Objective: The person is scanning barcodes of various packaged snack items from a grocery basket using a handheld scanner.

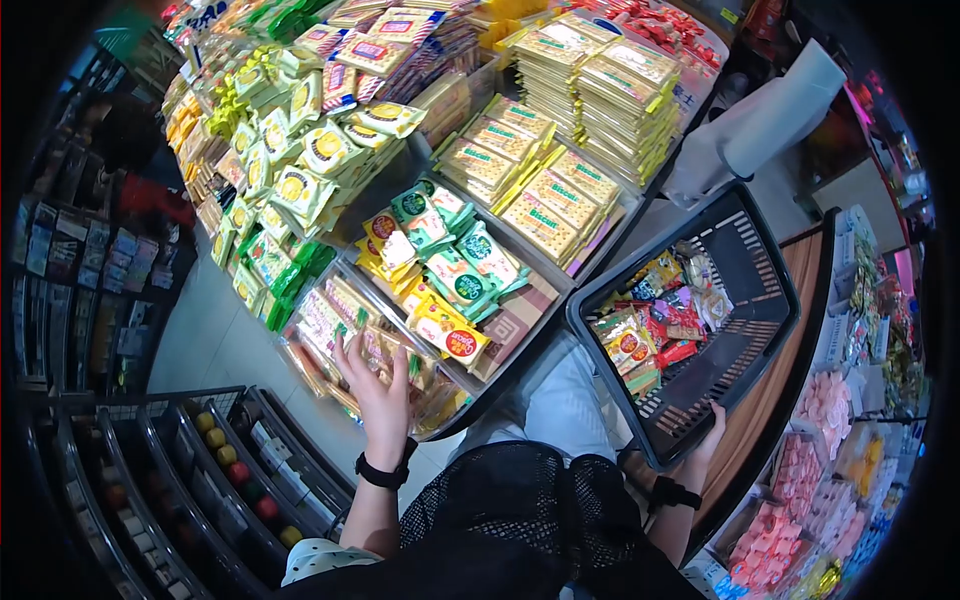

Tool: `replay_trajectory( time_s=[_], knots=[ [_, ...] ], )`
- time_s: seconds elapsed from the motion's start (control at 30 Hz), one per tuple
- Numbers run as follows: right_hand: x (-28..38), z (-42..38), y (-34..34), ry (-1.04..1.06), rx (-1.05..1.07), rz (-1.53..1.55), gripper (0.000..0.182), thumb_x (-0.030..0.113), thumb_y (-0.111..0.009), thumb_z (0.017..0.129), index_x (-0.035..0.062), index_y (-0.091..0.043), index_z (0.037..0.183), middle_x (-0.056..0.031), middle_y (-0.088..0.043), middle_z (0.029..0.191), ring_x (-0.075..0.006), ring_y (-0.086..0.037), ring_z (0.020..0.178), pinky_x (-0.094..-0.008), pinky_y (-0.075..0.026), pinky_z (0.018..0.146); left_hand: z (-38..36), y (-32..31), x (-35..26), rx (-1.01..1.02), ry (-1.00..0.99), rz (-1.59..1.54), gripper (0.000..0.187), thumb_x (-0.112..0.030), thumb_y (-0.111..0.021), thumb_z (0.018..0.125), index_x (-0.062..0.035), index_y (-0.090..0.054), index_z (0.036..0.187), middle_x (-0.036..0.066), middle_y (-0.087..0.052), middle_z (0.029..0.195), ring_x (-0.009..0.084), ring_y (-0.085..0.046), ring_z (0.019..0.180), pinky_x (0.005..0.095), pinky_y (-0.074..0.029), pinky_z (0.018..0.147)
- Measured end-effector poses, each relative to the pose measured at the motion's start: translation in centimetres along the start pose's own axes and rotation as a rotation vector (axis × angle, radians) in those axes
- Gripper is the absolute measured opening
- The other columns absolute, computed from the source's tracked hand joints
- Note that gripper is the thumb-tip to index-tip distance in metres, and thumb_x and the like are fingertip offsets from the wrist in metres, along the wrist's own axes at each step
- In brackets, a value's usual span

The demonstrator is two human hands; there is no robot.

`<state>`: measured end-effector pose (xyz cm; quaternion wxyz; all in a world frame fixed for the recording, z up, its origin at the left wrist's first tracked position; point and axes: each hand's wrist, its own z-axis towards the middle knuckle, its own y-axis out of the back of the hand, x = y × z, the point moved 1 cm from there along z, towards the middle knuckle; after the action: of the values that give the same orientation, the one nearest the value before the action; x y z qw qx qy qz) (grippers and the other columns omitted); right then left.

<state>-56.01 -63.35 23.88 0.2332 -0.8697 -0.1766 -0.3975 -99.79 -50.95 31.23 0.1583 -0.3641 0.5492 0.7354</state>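
Note:
My left hand (378,398) reaches over the near bin of the display, its fingers spread and bent over clear-wrapped snack packs (335,325). Beside that bin lie green and yellow snack packets (462,275) in their own compartment. On the right, my right hand (708,440) grips the near side of a black plastic shopping basket (740,340), its fingers partly hidden by the basket. The basket tilts between the display and a wooden ledge. Inside it is a mix of small wrapped snacks (660,325) in red, yellow and purple.
Stacks of yellow biscuit packs (560,205) and pale cream-yellow packets (305,190) fill the display's other bins. A black rack (180,470) stands at lower left. Along the right runs a wooden ledge (790,320) beside bins of pink-wrapped sweets (770,535). A roll of plastic bags (790,105) is at upper right.

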Motion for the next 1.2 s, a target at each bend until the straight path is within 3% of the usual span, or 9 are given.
replay_trajectory(
  time_s=[0.2, 0.27, 0.43, 0.67, 0.8, 1.0, 1.07, 1.13, 1.2],
  knots=[
    [-0.2, 0.0, 0.5, -0.009, 0.058, -0.002, 0.028, 0.029, -0.046, 0.080, 0.0056, -0.056, 0.090, -0.0069, -0.060, 0.082, -0.0214, -0.058, 0.073, -0.0326, -0.048, 0.068, -0.3, 0.5, 0.5, -0.034, 0.072, 0.075, 0.068, -0.024, -0.066, 0.075, 0.0034, -0.029, 0.125, 0.025, -0.018, 0.134, 0.0363, -0.025, 0.124, 0.0406, -0.025, 0.102],
    [-0.3, 0.1, 0.8, 0.000, 0.057, -0.002, 0.028, 0.029, -0.046, 0.080, 0.0056, -0.056, 0.090, -0.0069, -0.060, 0.082, -0.0214, -0.057, 0.074, -0.0326, -0.048, 0.068, -0.6, -0.6, 0.0, 0.013, -0.057, 0.276, 0.073, -0.023, -0.069, 0.071, 0.0034, -0.028, 0.126, 0.025, -0.016, 0.134, 0.0375, -0.024, 0.124, 0.0413, -0.026, 0.101],
    [-0.1, -0.8, -0.3, 0.004, 0.037, 0.011, 0.029, 0.029, -0.047, 0.079, 0.0045, -0.056, 0.092, -0.0076, -0.060, 0.085, -0.0220, -0.058, 0.077, -0.0331, -0.048, 0.071, -0.3, -1.8, -1.7, -0.012, -0.019, 0.122, 0.072, -0.007, -0.063, 0.065, 0.0012, -0.028, 0.127, 0.024, -0.015, 0.136, 0.0410, -0.020, 0.125, 0.0422, -0.031, 0.098],
    [-0.3, 0.0, 1.0, 0.016, 0.051, 0.011, 0.031, 0.030, -0.046, 0.080, 0.0033, -0.055, 0.094, -0.0088, -0.059, 0.088, -0.0230, -0.058, 0.079, -0.0340, -0.048, 0.072, -0.6, -0.3, -1.4, 0.039, -0.005, 0.100, 0.085, -0.006, -0.069, 0.055, -0.0008, -0.025, 0.129, 0.023, -0.013, 0.135, 0.0406, -0.020, 0.125, 0.0431, -0.027, 0.100],
    [-0.3, -0.2, 0.9, -0.017, 0.059, 0.026, 0.032, 0.029, -0.047, 0.080, 0.0033, -0.054, 0.095, -0.0088, -0.059, 0.088, -0.0231, -0.058, 0.078, -0.0340, -0.048, 0.071, -1.1, -0.4, -0.4, 0.069, 0.053, -0.038, 0.091, -0.005, -0.069, 0.051, -0.0075, -0.025, 0.130, 0.023, -0.009, 0.136, 0.0385, -0.016, 0.126, 0.0442, -0.021, 0.103],
    [-0.8, 0.5, 1.3, 0.001, 0.053, 0.007, 0.032, 0.029, -0.048, 0.079, 0.0038, -0.054, 0.096, -0.0086, -0.059, 0.088, -0.0231, -0.058, 0.079, -0.0346, -0.049, 0.072, 0.2, 1.2, 0.6, 0.131, 0.321, -0.592, 0.094, 0.000, -0.067, 0.050, -0.0095, -0.024, 0.133, 0.019, -0.013, 0.135, 0.0335, -0.022, 0.125, 0.0406, -0.031, 0.099],
    [-0.8, 0.6, 1.4, 0.027, 0.042, -0.003, 0.032, 0.029, -0.048, 0.079, 0.0040, -0.054, 0.097, -0.0086, -0.059, 0.088, -0.0231, -0.058, 0.079, -0.0349, -0.049, 0.072, 1.2, 2.4, 0.6, 0.013, 0.404, -0.843, 0.094, 0.002, -0.066, 0.051, -0.0111, -0.023, 0.134, 0.016, -0.017, 0.133, 0.0310, -0.025, 0.123, 0.0392, -0.036, 0.096],
    [-0.7, 0.6, 1.4, 0.023, 0.032, -0.003, 0.031, 0.029, -0.049, 0.078, 0.0046, -0.054, 0.097, -0.0082, -0.059, 0.088, -0.0227, -0.058, 0.079, -0.0346, -0.049, 0.072, 2.7, 2.6, 1.2, -0.104, 0.342, -0.726, 0.091, 0.002, -0.065, 0.053, -0.0116, -0.025, 0.133, 0.015, -0.021, 0.132, 0.0311, -0.024, 0.124, 0.0408, -0.031, 0.099],
    [-0.6, 0.0, 0.7, 0.009, 0.042, 0.018, 0.031, 0.029, -0.049, 0.078, 0.0050, -0.054, 0.096, -0.0078, -0.059, 0.088, -0.0225, -0.058, 0.079, -0.0345, -0.049, 0.072, 4.5, 2.8, 3.2, -0.296, 0.085, -0.291, 0.085, 0.001, -0.065, 0.055, -0.0105, -0.028, 0.131, 0.016, -0.022, 0.132, 0.0328, -0.020, 0.125, 0.0423, -0.023, 0.103]
  ],
)
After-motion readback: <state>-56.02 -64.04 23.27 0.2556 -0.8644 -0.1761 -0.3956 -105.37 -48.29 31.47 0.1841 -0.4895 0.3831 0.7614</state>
